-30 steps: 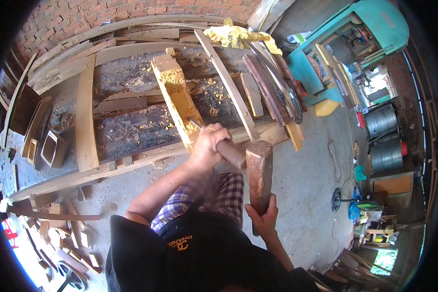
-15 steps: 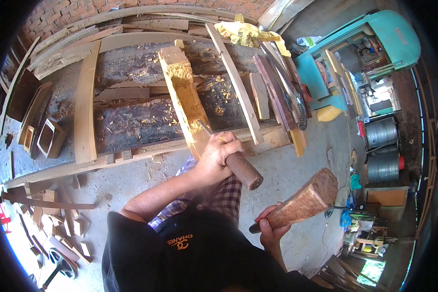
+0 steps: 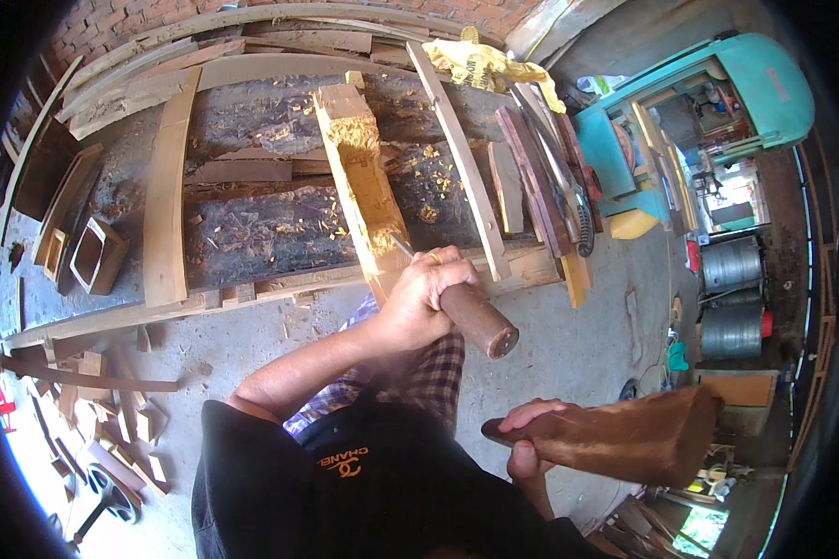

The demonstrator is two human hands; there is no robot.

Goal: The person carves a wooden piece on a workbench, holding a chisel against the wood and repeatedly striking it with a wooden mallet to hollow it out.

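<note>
My left hand (image 3: pixel 419 303) is wrapped round the brown wooden handle of a chisel (image 3: pixel 475 317), whose blade meets the pale hollowed timber (image 3: pixel 340 144) lying across the bench. Chips and rough cuts show in the timber's hollow. Low on the right, my right hand (image 3: pixel 531 438) grips the narrow end of a big brown wooden mallet (image 3: pixel 634 438), its thick head turned out to the right, apart from the chisel.
The dark bench (image 3: pixel 233 233) carries planks (image 3: pixel 168 186), wooden frames (image 3: pixel 98 256), tools (image 3: pixel 578 210) and a yellow bag (image 3: pixel 480 65). A turquoise machine (image 3: pixel 764 88) and metal drums (image 3: pixel 732 265) stand right. Offcuts (image 3: pixel 126 419) lie on the floor at lower left.
The mallet has swung down and to the right in my right hand, away from the chisel. The chisel handle in my left hand has tilted, and the view has shifted slightly.
</note>
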